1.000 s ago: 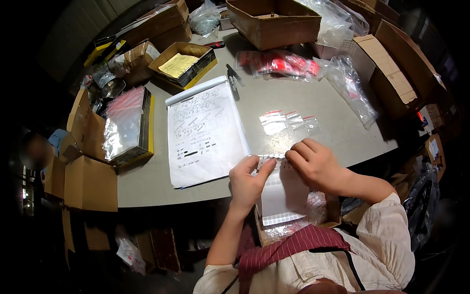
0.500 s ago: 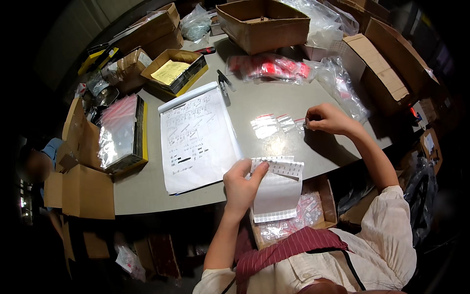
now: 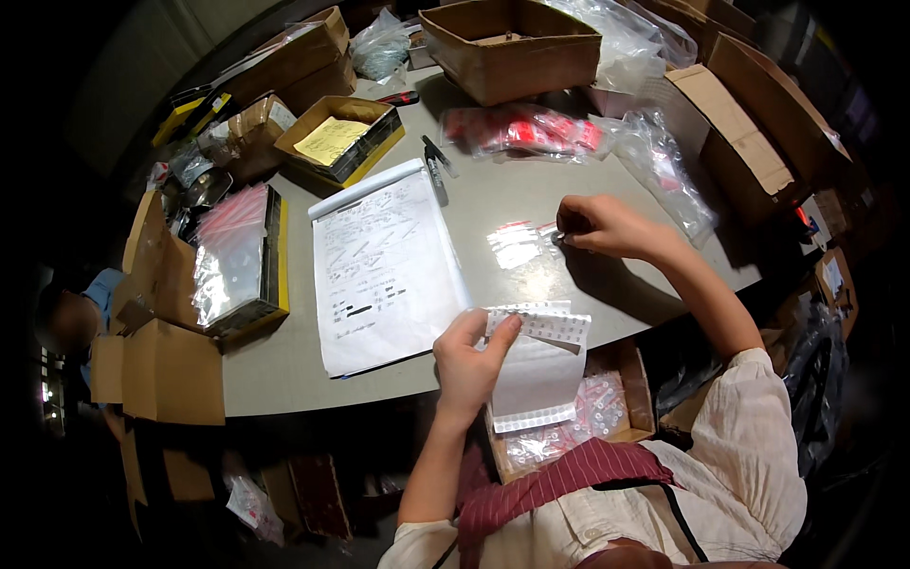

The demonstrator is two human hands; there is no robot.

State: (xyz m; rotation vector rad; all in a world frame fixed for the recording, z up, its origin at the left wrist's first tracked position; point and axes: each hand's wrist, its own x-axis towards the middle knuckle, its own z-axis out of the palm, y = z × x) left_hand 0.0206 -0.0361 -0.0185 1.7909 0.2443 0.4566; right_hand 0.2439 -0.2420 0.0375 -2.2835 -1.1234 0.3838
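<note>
Sheets of small round stickers (image 3: 540,370) are pinched between the thumb and fingers of my left hand (image 3: 468,358). They hang over the table's front edge, with rows of dots along the top and bottom. My right hand (image 3: 607,228) has its fingertips closed together low over the table; something small and dark shows at them, too small to make out. Small clear zip bags (image 3: 515,247) with red top strips lie just left of those fingertips. Part of this row is hidden by my right hand.
A handwritten notepad (image 3: 384,275) lies left of the bags, a black marker (image 3: 435,180) beside it. A box of zip bags (image 3: 232,256) stands farther left. Cardboard boxes (image 3: 512,57) line the back. Under the sheets sits a box of bagged washers (image 3: 592,408). Someone is at far left.
My right hand has moved left along the row of small bags and now covers the place of the middle and right ones. My left hand and the sheets have hardly moved.
</note>
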